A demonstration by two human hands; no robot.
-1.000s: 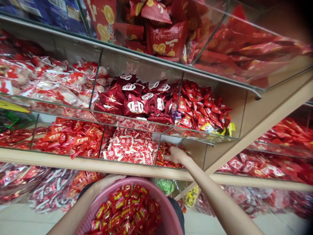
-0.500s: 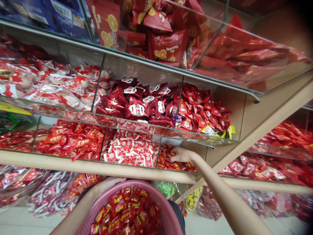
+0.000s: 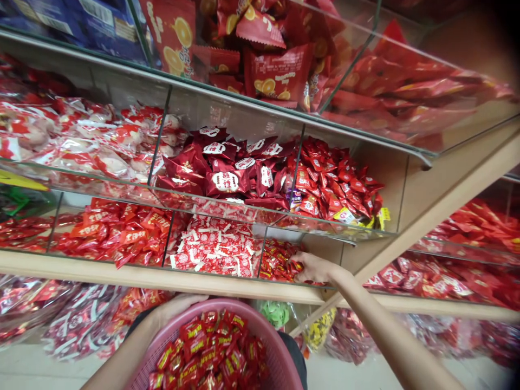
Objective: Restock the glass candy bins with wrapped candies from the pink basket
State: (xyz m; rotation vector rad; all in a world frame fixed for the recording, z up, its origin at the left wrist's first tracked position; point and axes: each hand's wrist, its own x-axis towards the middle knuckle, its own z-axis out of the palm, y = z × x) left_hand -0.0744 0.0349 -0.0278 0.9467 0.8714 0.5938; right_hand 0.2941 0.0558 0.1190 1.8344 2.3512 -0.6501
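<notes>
A pink plastic basket [image 3: 280,355] full of red-wrapped candies with yellow lettering [image 3: 211,352] sits low in front of me. Around its left rim lies my left hand [image 3: 181,306], gripping the basket; some of its fingers are hidden behind it. My right hand [image 3: 317,267] reaches into the lowest shelf's rightmost bin, palm down over small red-wrapped candies [image 3: 276,260]. Its fingers are spread apart and touch the candies, and no firm grip on any of them shows. Left of that bin is one of red-and-white wrapped candies [image 3: 215,246].
Glass dividers and fronts split the shelves into bins. Dark red packets [image 3: 227,181] and small red packets [image 3: 329,184] fill the middle shelf. A glass shelf edge [image 3: 244,97] juts out above. Bagged candies [image 3: 77,319] lie beneath the wooden ledge [image 3: 122,277].
My right hand has shifted slightly right and toward me within the candy bin, uncovering more candies. My left hand and the basket stay almost where they were.
</notes>
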